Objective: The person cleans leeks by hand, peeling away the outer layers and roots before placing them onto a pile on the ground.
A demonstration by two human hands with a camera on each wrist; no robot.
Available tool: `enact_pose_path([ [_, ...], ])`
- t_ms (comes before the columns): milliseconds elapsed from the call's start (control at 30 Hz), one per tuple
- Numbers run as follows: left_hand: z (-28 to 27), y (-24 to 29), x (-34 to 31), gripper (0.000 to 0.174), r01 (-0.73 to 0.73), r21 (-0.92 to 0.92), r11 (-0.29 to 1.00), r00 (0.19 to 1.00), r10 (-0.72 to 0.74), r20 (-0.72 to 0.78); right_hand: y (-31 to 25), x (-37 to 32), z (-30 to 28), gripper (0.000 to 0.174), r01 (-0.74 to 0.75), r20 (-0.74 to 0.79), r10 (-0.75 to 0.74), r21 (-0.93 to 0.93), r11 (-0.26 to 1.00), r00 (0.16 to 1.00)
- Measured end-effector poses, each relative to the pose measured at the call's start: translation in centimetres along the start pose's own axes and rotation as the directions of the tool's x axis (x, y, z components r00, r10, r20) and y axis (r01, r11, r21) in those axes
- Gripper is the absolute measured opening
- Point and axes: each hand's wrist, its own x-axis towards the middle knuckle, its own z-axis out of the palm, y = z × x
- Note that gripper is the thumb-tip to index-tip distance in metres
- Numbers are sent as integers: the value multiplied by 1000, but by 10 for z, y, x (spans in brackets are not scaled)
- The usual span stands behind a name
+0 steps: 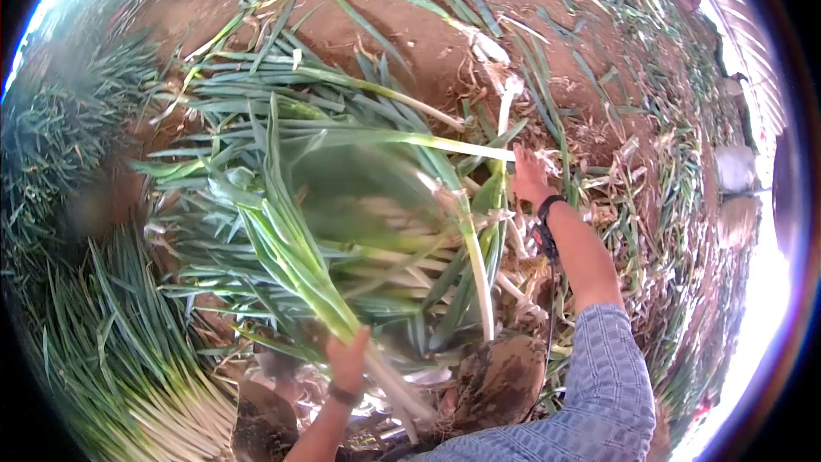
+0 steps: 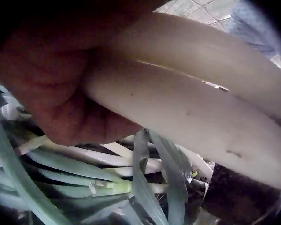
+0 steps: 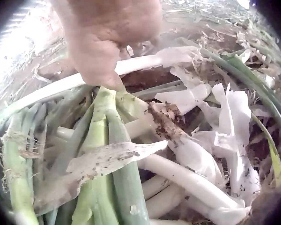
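My left hand grips a few large green onions around their pale shafts, leaves fanning up and away. In the left wrist view, two thick white shafts pass side by side out of the curled fingers. Out to the right, my right hand holds a long green onion near its white end; its leaves stretch left over the heap. The right wrist view shows the white stalk passing behind the thumb, with papery peeled skin at its far end.
A heap of green onions lies in front of me on brown soil. At lower left is a bundle with pale shafts. Peeled skins and leaf scraps litter the right side. A dirt-covered brown surface shows near my lap.
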Motion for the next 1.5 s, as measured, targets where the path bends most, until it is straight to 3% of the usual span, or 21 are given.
enact_pose_path([
  [33,8,19,-7,29,62,-25,998,998,-62,1,-3,-1,1,53,26,-116,-15,100,995,993],
  [133,10,10,-2,27,42,-11,999,999,-43,-32,-10,8,-20,42,144,298,-121,-56,988,947],
  [200,12,13,2,25,36,26,999,999,-36,-21,-15,-26,-4,31,65,360,-156,250,966,920],
  [233,14,16,3,25,35,40,999,999,-34,-20,-40,-56,-19,34,-260,502,69,322,910,862],
  [267,13,15,2,25,41,56,998,999,-40,-19,-45,-88,-24,37,-149,495,-89,420,895,864],
  [300,10,8,7,24,10,43,999,1000,-10,-2,-73,-123,-54,43,-474,670,53,466,747,741],
  [333,9,7,7,24,10,49,999,1000,-11,10,-83,-160,-51,33,-306,593,-64,501,809,802],
  [367,8,9,9,23,4,57,998,1000,-5,24,-94,-195,-50,33,-434,616,-59,616,657,785],
  [400,8,13,10,23,-3,67,998,999,0,39,-93,-222,-27,45,-511,675,-22,579,635,737],
  [467,9,22,4,24,46,87,995,999,-47,5,-92,-262,16,53,-353,397,94,655,668,913],
  [567,-9,9,8,26,36,112,993,998,-42,52,-104,-282,35,64,-346,272,225,583,735,936],
  [700,-20,16,-8,26,-8,57,998,999,5,54,-107,-310,26,47,-491,471,195,662,566,860],
  [833,-40,16,-27,26,9,-32,999,996,-6,87,-108,-333,12,35,-682,765,-31,592,430,643],
  [1000,-60,-2,-53,25,-64,-53,997,979,73,192,-164,-375,-19,54,-690,748,-237,663,289,619],
  [1067,-69,-29,-40,29,-104,-59,993,971,115,209,-194,-404,-31,52,-347,494,-233,811,471,838],
  [1133,-69,-60,-27,39,-146,-36,989,989,144,-43,-215,-388,-46,48,-376,482,-209,837,398,851],
  [1200,-85,-54,-54,37,-188,-186,964,970,212,119,-192,-385,-102,30,318,177,-516,611,725,838],
  [1267,-102,-62,-41,34,-118,-177,977,934,170,313,-184,-399,-210,30,239,34,-415,773,588,909],
  [1333,-105,-66,-31,27,-135,-184,974,952,179,250,-184,-432,-302,30,13,59,-173,921,388,983],
  [1433,-112,-63,-8,26,-157,-252,955,925,232,302,-202,-482,-364,33,-146,112,103,892,427,988],
  [1500,-114,-56,-2,31,-142,-202,969,918,205,339,-201,-502,-319,36,-59,-1,117,859,509,993],
])
